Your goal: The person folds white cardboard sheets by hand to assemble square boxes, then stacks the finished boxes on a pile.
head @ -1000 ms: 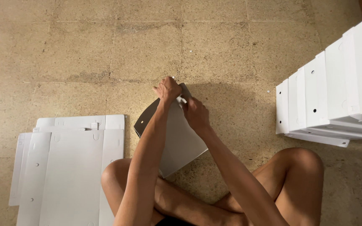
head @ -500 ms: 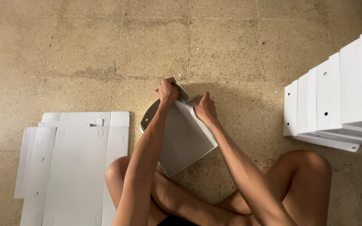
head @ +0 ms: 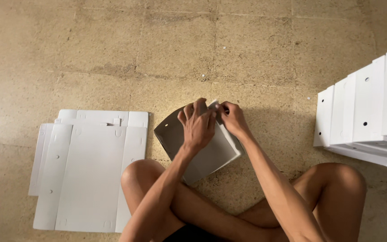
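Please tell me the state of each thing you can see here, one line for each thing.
Half-folded white cardboard box: partly assembled, tilted on the floor, gripped at its top edge.
Left hand: closed on the box's upper edge.
Right hand: pinching the box's top flap.
Stack of flat white cardboard sheets: unfolded, lying flat.
Row of finished white boxes: folded, stacked together.

Bare speckled stone floor (head: 256, 49), box-making workspace, flat white blanks (head: 86, 170), stacked finished boxes (head: 368, 116)
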